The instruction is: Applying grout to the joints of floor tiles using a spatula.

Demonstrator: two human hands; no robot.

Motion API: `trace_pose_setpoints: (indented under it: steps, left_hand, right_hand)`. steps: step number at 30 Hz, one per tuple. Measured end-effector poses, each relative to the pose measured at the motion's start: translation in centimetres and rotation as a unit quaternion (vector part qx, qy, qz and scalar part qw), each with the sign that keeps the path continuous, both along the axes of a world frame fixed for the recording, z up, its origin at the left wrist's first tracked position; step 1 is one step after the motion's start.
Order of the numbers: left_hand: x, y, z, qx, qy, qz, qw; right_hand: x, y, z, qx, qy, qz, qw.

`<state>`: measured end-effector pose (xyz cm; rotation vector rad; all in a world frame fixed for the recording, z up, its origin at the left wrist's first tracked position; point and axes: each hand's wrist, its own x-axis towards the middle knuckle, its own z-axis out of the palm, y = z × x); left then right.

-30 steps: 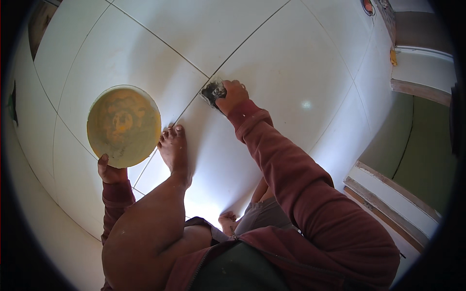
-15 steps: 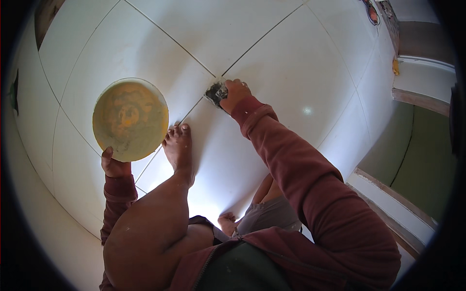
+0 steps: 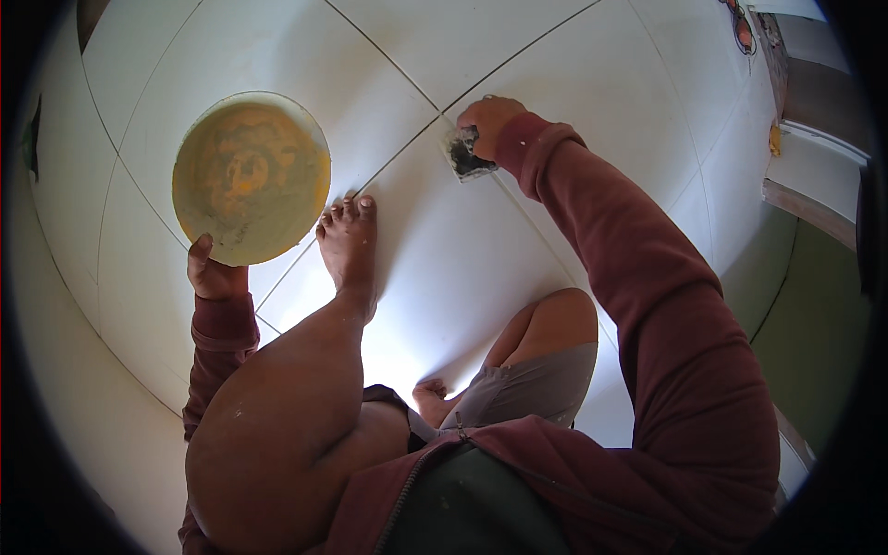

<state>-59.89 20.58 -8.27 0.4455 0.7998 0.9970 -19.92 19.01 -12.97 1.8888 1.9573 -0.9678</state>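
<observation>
At left of frame I saw my left hand (image 3: 215, 275) had kept the bowl (image 3: 251, 176) pinched by its rim, raised slightly. Further up at centre, my right hand (image 3: 488, 120), fingers closed, had held the small trowel (image 3: 462, 155) on the floor (image 3: 444, 268) joint, scarcely shifted.

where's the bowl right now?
In the head view, the yellow-stained bowl is upper left, held at its lower rim by the left hand above the white tiled floor, just left of the bare foot.

round yellow-smeared bowl (image 3: 251, 176), small grey scraper (image 3: 462, 154) on grout line
</observation>
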Motion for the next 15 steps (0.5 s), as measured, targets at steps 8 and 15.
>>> trace_pose_setpoints:
  steps: [8,15]
  left_hand:
    - [0.5,0.7,0.0,0.009,0.004,0.005,1.000]
    - [0.7,0.5,-0.7,0.008,-0.011,0.002,1.000]
  right_hand:
    - [3.9,-10.9,1.1,-0.050,-0.008,0.053,0.997]
    - [6.0,-15.7,0.4,-0.066,0.179,-0.216,0.957]
